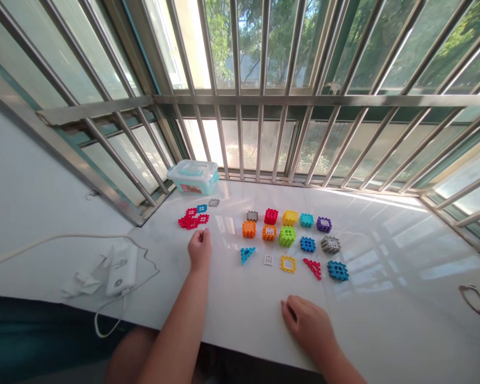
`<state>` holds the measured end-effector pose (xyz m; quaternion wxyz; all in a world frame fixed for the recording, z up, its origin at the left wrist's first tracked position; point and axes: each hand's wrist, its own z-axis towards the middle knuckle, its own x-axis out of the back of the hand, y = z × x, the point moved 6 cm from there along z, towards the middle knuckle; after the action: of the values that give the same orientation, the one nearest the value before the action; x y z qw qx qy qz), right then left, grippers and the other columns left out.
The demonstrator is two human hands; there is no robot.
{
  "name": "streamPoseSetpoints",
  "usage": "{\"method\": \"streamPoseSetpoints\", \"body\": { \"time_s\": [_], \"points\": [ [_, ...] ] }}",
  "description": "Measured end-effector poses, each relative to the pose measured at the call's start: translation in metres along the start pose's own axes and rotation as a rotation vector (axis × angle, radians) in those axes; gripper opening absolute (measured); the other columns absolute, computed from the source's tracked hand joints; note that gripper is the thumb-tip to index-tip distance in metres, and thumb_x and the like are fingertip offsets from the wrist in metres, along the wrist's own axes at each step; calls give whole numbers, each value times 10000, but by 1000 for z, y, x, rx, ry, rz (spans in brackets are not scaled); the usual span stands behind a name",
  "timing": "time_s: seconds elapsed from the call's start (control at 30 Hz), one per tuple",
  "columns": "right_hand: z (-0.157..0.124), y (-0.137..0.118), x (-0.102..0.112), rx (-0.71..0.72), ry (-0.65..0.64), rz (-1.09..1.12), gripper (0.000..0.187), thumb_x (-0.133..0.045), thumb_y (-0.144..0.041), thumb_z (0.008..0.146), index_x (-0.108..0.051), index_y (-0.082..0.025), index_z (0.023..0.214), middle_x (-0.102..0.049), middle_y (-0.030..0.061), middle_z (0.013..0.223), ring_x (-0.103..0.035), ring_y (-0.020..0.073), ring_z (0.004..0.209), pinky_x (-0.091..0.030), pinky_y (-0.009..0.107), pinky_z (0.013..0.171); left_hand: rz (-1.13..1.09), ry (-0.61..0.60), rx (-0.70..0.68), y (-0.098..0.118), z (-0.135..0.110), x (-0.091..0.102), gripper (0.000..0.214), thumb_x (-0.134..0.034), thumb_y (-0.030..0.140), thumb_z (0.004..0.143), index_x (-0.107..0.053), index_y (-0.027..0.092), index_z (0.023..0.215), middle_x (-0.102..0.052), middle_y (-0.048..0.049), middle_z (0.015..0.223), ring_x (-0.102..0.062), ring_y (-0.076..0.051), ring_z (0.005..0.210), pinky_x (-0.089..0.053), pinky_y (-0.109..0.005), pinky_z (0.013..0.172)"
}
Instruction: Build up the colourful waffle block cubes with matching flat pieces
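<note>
My left hand (200, 248) rests on the white sill with its fingers curled in; whether it holds anything is hidden. It lies just below a small heap of red and blue flat toy tiles (192, 217). My right hand (309, 322) lies near the front edge, fingers bent loosely, nothing visible in it. Between and beyond the hands stand several coloured block cubes: orange (248, 229), red (271, 216), yellow (290, 217), green (287, 236), purple (324, 224), blue (338, 270). Flat pieces lie in front: a blue triangle (247, 254), a yellow frame (288, 264), a red triangle (313, 268).
A teal-lidded plastic box (193, 176) stands at the back left against the window bars (240, 101). A white charger with its cable (122, 269) lies at the left. Glasses (476, 303) lie at the far right edge of the white sill (384, 288).
</note>
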<state>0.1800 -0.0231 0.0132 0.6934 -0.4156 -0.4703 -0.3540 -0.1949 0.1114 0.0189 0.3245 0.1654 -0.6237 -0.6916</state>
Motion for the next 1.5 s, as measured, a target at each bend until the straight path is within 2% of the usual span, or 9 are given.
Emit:
{"method": "streamPoseSetpoints", "body": {
  "time_s": [0.13, 0.23, 0.33, 0.47, 0.6, 0.83, 1.03, 1.37, 1.5],
  "points": [
    [-1, -1, 0, 0, 12, -17, 379, -445, -376, 1089, -536, -238, 748, -645, -7, 684, -611, 164, 612, -249, 328, 620, 369, 184, -180, 11, 12, 22, 230, -621, 416, 923, -600, 240, 776, -635, -11, 765, -561, -196, 723, -457, -305, 715],
    [-2, -1, -1, -6, 6, -19, 377, -446, -375, 1090, -534, -237, 751, -644, -9, 683, -610, 161, 613, -240, 332, 623, 602, 169, -285, 14, 35, 24, 152, -580, 350, 954, -652, 218, 933, -706, -102, 1006, -640, -273, 993, -488, -393, 955],
    [-2, 1, -1, -19, 3, -2, 368, -458, -370, 1083, -534, -237, 748, -654, -9, 684, -607, 158, 609, -228, 336, 618, 797, 87, -315, 9, 63, 23, 276, -501, 228, 972, -653, 146, 1187, -687, -195, 1251, -571, -330, 1280, -397, -472, 1138],
    [0, 2, -1, -26, 13, 21, 354, -472, -363, 1068, -534, -238, 743, -658, -11, 677, -595, 157, 590, -210, 338, 608, 986, -82, -262, -3, 93, 19, 462, -556, 189, 934, -576, 115, 1389, -616, -237, 1411, -517, -362, 1361, -399, -497, 1142],
    [1, 1, 2, -34, 27, 37, 351, -471, -350, 1062, -531, -237, 734, -647, -14, 666, -586, 154, 579, -197, 336, 601, 1105, -167, -229, -8, 101, 18, 406, -626, 254, 902, -647, 168, 1298, -647, -222, 1331, -546, -400, 1280, -489, -499, 1003],
    [2, 0, 4, -40, 34, 50, 339, -490, -332, 1049, -534, -233, 728, -635, -17, 660, -571, 149, 569, -196, 324, 592, 1106, -117, -197, -15, 96, 22, 358, -643, 291, 887, -714, 149, 1208, -655, -239, 1276, -582, -419, 1196, -525, -526, 912],
    [2, 0, 4, -46, 20, 37, 338, -487, -338, 1056, -516, -232, 736, -642, -20, 673, -586, 150, 588, -193, 333, 605, 1131, -140, -167, -13, 87, 25, 283, -614, 332, 925, -754, 192, 1128, -630, -218, 1293, -570, -421, 1215, -527, -535, 898],
    [3, -1, 7, -49, 22, 51, 343, -483, -339, 1057, -518, -235, 732, -643, -17, 671, -581, 150, 583, -191, 328, 594, 1073, -137, -332, 8, 18, 22, 309, -641, 499, 925, -742, 224, 829, -660, -162, 1245, -567, -378, 1199, -524, -478, 901],
    [3, -1, 7, -47, 21, 59, 353, -472, -343, 1064, -518, -231, 732, -646, -13, 671, -581, 148, 586, -193, 324, 597, 1042, -237, -323, 4, 6, 15, 296, -575, 422, 981, -810, 251, 926, -727, -113, 1223, -601, -339, 1153, -507, -445, 929]
  ]
}}
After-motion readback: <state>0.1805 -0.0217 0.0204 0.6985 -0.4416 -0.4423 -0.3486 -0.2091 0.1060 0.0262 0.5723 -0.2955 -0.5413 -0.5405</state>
